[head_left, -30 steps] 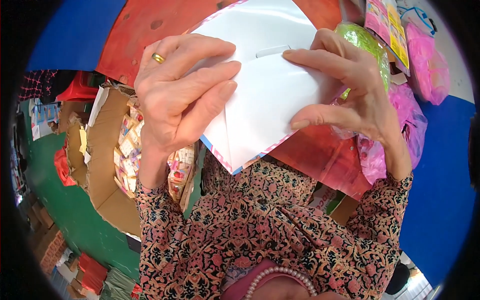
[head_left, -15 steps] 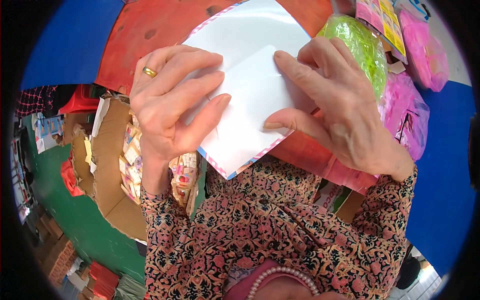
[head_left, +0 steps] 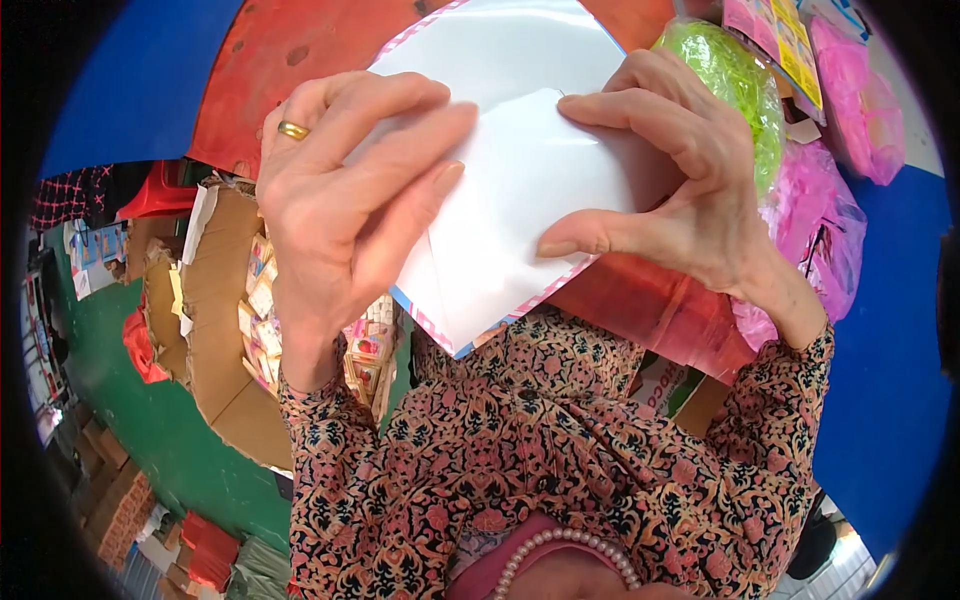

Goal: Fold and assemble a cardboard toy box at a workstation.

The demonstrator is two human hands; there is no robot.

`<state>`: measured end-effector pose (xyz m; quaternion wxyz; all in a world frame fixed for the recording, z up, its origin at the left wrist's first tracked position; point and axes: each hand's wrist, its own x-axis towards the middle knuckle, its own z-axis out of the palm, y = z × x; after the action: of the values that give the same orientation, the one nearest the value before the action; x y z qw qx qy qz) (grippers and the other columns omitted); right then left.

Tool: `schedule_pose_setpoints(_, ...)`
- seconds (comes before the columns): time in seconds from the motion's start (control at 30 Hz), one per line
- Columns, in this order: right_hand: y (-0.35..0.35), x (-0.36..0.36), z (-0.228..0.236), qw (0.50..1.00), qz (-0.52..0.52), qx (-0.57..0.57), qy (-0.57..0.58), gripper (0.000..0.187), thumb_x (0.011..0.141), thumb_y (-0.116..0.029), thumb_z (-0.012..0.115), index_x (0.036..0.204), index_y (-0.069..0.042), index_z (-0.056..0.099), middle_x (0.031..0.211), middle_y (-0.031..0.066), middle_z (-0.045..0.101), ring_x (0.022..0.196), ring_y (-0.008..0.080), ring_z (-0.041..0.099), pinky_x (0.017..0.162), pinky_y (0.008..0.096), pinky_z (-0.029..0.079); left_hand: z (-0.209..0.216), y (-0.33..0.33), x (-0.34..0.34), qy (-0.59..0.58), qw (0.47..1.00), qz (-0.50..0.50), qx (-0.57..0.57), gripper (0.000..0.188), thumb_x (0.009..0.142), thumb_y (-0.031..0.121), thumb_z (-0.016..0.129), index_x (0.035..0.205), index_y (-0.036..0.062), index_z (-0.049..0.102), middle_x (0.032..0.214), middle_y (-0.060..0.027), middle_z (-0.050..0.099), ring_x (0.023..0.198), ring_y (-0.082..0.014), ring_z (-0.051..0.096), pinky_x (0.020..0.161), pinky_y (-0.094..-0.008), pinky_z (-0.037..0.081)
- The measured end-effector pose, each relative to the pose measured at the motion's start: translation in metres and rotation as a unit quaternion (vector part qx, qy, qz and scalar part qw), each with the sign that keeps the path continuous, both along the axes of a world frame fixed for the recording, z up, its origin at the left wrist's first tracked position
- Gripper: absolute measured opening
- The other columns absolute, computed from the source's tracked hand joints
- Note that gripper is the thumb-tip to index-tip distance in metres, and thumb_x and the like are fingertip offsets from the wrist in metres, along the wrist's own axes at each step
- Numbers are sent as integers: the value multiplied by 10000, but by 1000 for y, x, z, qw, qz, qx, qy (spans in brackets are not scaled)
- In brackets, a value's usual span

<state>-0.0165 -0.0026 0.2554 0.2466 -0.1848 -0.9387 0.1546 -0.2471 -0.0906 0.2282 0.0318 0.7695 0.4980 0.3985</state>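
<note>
A white glossy sheet of paper point(head_left: 520, 210) with a pink-checked and blue printed edge lies in front of me, one corner pointing toward my body. What looks like a folded flap or smaller white piece rests on its middle. My left hand point(head_left: 340, 190), wearing a gold ring, grips the sheet's left side, with fingers bent over its top face. On the right side my right hand point(head_left: 690, 170) holds the sheet too, index fingertip at the flap's tip and thumb lower down near the edge. The fingers under the sheet are hidden.
The red tabletop point(head_left: 290, 50) is under and beyond the sheet. At the right sit a bag of bright green shred point(head_left: 720, 90) and pink plastic bags point(head_left: 810, 220). To my left, a cardboard box point(head_left: 225, 330) holds many small packets point(head_left: 262, 320).
My left fingers have shifted further right and up over the sheet. My right hand has moved slightly right, its index finger more bent. The sheet stays in nearly the same place.
</note>
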Motion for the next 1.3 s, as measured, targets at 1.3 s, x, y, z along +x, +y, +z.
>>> schedule_pose_setpoints(1.3, 59, -8, 18, 983, -9, -52, -177, 166, 772, -89, 693, 863, 28, 620, 984, 131, 638, 907, 226, 634, 712, 296, 578, 12, 13, 14, 43, 994, -42, -96, 431, 718, 203, 707, 1068, -47, 669, 916, -159, 582, 868, -295, 535, 771, -359, 418)
